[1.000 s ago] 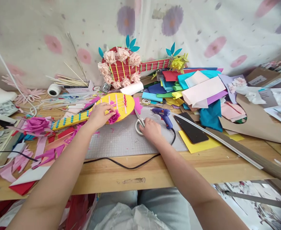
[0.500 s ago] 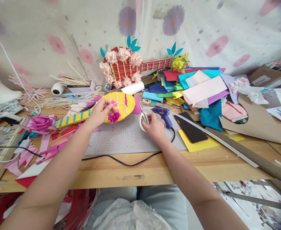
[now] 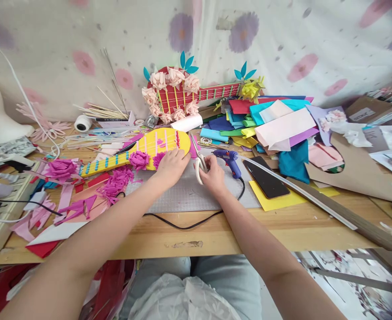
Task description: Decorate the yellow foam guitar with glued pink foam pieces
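Note:
My right hand (image 3: 213, 174) is closed around the white handles of a pair of scissors (image 3: 200, 171), whose blades point away from me. To its left my left hand (image 3: 173, 168), palm down, reaches to the near right edge of a yellow guitar-shaped craft piece (image 3: 167, 138). Its fingers are drawn together, and whatever is under them is hidden. Pink strips and thin strings cross the yellow body, and blue bars mark its neck. A magenta paper flower (image 3: 158, 159) shows just left of this hand; a second magenta flower (image 3: 139, 160) lies farther left.
A blue glue gun (image 3: 229, 161) lies right of the scissors on a grey cutting mat (image 3: 169, 202), its black cord curving along the front. Beyond it are a phone (image 3: 265, 178) and a long wooden stick (image 3: 345, 213). A red flowered guitar (image 3: 174, 95) leans at the back.
My left hand has moved right and down from the magenta flower to the yellow guitar's right edge. My right hand holds the scissors in nearly the same place. The view has shifted slightly.

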{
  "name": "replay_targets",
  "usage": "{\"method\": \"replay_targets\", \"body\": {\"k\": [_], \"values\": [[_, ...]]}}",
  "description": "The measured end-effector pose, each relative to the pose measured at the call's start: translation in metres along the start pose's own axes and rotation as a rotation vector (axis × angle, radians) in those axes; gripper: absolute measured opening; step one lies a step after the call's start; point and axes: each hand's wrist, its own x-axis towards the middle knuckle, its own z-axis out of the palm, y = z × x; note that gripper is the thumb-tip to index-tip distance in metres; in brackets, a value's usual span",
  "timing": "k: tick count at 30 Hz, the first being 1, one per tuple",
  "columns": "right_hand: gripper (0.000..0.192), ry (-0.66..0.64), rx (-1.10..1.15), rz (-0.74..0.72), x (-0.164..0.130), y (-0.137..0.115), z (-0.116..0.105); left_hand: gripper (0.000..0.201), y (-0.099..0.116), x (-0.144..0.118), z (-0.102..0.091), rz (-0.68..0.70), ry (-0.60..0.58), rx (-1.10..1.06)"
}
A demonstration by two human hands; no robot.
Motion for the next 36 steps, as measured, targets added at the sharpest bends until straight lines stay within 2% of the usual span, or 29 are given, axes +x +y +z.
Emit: {"method": "replay_targets", "body": {"k": [2,6,8,12,14,16,18,20,24,28,31,34,36], "values": [[0.030,-0.003,0.035,0.002,-0.001,0.003,-0.001,0.017,0.003,0.010,0.007,-0.022,0.017,-0.024],[0.029,-0.005,0.077,0.013,-0.002,0.009,-0.003,0.018,-0.008,0.016,0.003,-0.113,0.082,-0.119],[0.029,-0.011,0.099,0.016,-0.002,0.010,-0.003,0.015,-0.017,0.013,-0.004,-0.197,0.183,-0.223],[0.032,-0.097,0.158,-0.010,-0.001,0.009,-0.002,0.015,-0.031,0.006,-0.014,-0.426,0.482,-0.504],[0.034,-0.131,0.163,-0.029,-0.001,0.008,-0.001,0.016,-0.031,0.004,-0.014,-0.465,0.541,-0.574],[0.034,-0.139,0.157,-0.049,-0.002,0.008,0.000,0.012,-0.026,0.002,-0.010,-0.391,0.462,-0.509],[0.035,-0.128,0.166,-0.059,-0.002,0.009,0.001,0.007,-0.018,0.002,-0.007,-0.247,0.294,-0.326],[0.035,-0.117,0.187,-0.050,-0.002,0.011,0.000,0.015,-0.010,0.003,-0.003,-0.129,0.146,-0.108],[0.034,-0.118,0.193,-0.015,-0.001,0.014,0.000,0.024,-0.003,0.011,0.002,-0.047,-0.002,0.187],[0.036,-0.130,0.179,-0.015,-0.001,0.014,0.002,0.026,-0.004,0.018,0.008,0.057,-0.020,0.260],[0.036,-0.138,0.198,-0.023,-0.002,0.013,0.002,0.025,-0.007,0.019,0.009,0.057,-0.005,0.216],[0.036,-0.139,0.219,-0.022,-0.001,0.014,0.003,0.019,-0.014,0.020,0.004,-0.058,0.079,0.038],[0.035,-0.133,0.219,-0.021,-0.001,0.015,0.002,0.015,-0.021,0.022,-0.003,-0.219,0.223,-0.171]]}}
